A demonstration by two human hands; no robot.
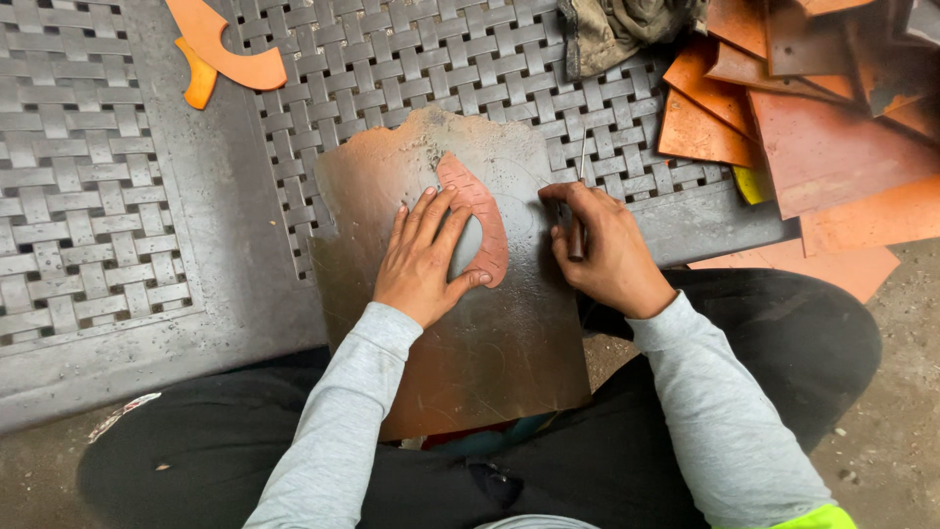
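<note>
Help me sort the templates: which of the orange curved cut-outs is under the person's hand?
The leaf-shaped cut-out on the metal sheet, pinned by the left hand. The two others lie untouched at the top left of the woven surface.

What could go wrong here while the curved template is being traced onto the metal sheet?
The left hand alone pins the curved template; if it slips, the traced line may wander. The right hand holds a thin pointed scriber close to the left fingertips. The metal sheet overhangs the woven plastic table onto the lap, so it might rock.
</note>
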